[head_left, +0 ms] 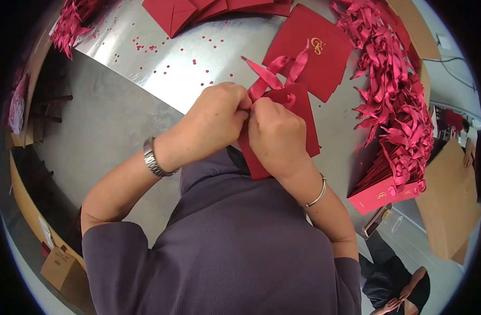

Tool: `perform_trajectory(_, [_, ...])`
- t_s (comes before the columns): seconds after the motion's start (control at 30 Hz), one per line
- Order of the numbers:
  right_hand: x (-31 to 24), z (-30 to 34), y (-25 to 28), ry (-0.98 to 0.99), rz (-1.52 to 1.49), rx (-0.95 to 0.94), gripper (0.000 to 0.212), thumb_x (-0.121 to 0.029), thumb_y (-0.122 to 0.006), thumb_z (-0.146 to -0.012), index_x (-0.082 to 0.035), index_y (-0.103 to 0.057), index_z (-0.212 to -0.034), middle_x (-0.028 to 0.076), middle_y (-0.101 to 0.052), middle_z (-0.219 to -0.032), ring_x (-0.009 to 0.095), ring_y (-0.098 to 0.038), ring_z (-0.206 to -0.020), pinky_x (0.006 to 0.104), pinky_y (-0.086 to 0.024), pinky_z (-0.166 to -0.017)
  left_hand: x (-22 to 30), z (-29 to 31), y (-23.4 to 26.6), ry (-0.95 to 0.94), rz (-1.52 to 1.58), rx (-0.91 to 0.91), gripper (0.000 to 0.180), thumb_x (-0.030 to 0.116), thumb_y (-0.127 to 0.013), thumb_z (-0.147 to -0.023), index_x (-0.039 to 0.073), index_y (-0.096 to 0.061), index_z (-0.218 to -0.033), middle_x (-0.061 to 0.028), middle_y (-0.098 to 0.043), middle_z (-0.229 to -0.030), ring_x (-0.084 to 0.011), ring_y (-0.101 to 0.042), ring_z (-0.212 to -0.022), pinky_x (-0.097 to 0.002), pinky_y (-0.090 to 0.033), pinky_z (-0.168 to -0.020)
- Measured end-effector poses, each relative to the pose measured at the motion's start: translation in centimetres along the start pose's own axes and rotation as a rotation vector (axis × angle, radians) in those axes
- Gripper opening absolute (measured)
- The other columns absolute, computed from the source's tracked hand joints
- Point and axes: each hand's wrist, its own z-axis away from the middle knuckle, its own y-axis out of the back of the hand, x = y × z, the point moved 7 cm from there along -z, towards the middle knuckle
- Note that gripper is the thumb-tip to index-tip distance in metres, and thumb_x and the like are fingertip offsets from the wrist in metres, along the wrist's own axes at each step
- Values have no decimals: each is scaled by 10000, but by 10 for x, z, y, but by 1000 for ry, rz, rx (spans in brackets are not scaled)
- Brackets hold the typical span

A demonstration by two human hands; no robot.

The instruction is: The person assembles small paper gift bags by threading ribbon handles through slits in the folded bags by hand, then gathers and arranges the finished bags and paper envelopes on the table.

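My left hand [217, 115] and my right hand [280, 139] are both closed, knuckles up, with the fingertips meeting at the edge of a red paper bag [305, 118]. A glossy red ribbon [272, 76] runs out from between the fingers, its loose ends sticking up past the bag. Both hands seem to pinch this ribbon; the exact grip is hidden behind the fingers. The bag lies in front of my body, partly under my right hand. Just beyond it lie flat red bags [311, 50] with a gold mark.
Red envelope-like pieces [214, 8] lie at the far edge. Small red paper dots [146, 48] are scattered over the metal table [119, 58]. On the right stands a long row of ribboned red bags [393, 115]. A cardboard sheet [448, 199] and another person [395, 278] are at the right.
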Motion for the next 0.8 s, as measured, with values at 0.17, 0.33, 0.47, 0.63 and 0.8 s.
perform_trajectory(0.17, [13,5,8,-222,-369,-105,262,-113,-682,-803,-34,-491,-964,168,-639,-772,355,-647,-699,442,-505,-593,5,6,6,-159,60,17,92,-16,-611,-800,-30,-629,-889,-116,-626,-908,-254,-614,-835,-336,-504,-732])
perform_trajectory(0.33, [20,18,2,-233,-362,-96,288,-145,-714,-795,-39,-496,-950,140,-639,-760,326,-654,-689,429,-511,-596,-3,-6,-2,-57,95,-169,135,0,-585,-856,0,-669,-962,-75,-622,-916,-212,-606,-852,-304,-494,-756])
perform_trajectory(0.47, [21,23,4,-254,-357,-11,320,-124,-762,-750,-41,-534,-959,111,-656,-745,264,-662,-697,363,-509,-606,-4,-24,-10,-75,86,-320,153,77,-619,-823,45,-699,-949,-132,-631,-881,-281,-628,-825,-357,-501,-753])
perform_trajectory(0.63, [17,26,5,-188,-288,32,358,-175,-753,-764,-44,-513,-995,122,-640,-740,292,-660,-661,384,-517,-577,9,-35,-16,-201,-5,-464,86,72,-660,-781,58,-673,-865,-102,-607,-880,-281,-613,-845,-369,-489,-744])
perform_trajectory(0.8, [8,30,38,-88,-301,1,719,-186,-797,-701,22,-469,-1307,124,-667,-876,262,-666,-739,332,-519,-607,-1,-39,-8,-226,-57,-368,115,-51,-634,-761,23,-592,-839,-63,-556,-867,-229,-578,-782,-334,-469,-675])
